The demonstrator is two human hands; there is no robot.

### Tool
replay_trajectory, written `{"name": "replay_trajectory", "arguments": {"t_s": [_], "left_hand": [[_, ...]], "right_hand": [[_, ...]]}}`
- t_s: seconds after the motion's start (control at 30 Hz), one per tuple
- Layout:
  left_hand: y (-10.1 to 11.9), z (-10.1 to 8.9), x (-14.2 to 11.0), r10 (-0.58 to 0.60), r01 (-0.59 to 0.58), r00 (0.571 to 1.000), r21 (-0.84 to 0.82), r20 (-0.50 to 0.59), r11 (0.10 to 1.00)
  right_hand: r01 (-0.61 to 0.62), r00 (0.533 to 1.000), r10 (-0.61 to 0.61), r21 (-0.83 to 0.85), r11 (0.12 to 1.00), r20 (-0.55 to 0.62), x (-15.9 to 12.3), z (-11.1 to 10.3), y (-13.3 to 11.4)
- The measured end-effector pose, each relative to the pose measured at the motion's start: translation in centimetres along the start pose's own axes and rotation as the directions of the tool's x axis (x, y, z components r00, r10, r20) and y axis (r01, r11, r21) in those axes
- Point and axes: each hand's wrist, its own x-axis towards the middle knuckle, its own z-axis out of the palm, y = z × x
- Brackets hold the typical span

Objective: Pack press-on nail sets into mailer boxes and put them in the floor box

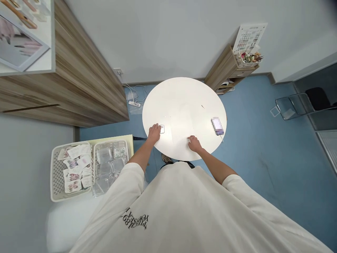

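At the near left of the round white table (181,88), my left hand (154,133) has its fingers closed over the side of a small clear box (162,129). Part of that box is hidden under the fingertips. My right hand (195,144) rests low on the tabletop near the front edge, beside what looks like a pale white sheet (181,124). Its index finger reaches left while the other fingers curl in; anything between them is too small to make out. A thin dark tool (202,106) lies farther back on the right.
A blurred phone (217,125) with a cable lies at the table's right side. Left of me stand a white basket of packets (58,175) and a bin of clear boxes (104,168). A wooden cabinet (86,70), power strip (134,104), shelf (223,68) and chair (302,102) surround the table.
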Motion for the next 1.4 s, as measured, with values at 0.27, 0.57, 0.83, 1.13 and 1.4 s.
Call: {"name": "replay_trajectory", "arguments": {"t_s": [0.27,0.57,0.83,1.13,1.4], "left_hand": [[-0.3,-0.1,0.9,0.022,-0.022,1.0,0.018,-0.002,1.0],[7.7,0.1,1.9,0.101,-0.11,0.993,-0.145,-0.063,0.983],[13.7,2.2,4.8,0.114,-0.105,0.993,-0.199,0.033,0.974],[15.9,2.8,7.0,0.096,-0.089,0.995,-0.142,0.043,0.986],[16.1,2.9,6.9,0.077,-0.069,0.995,-0.124,0.064,0.99]], "right_hand": [[-0.026,0.999,0.028,0.053,0.998,-0.033,-0.5,0.3,1.1],[0.086,0.996,-0.086,-0.008,0.996,-0.032,0.1,-0.3,4.1],[0.264,0.964,-0.266,-0.127,0.956,0.008,2.2,-0.2,5.6],[0.369,0.928,-0.372,-0.186,0.911,0.019,2.6,-0.5,6.5],[0.377,0.926,-0.373,-0.139,0.916,0.052,3.5,-1.0,6.4]]}}
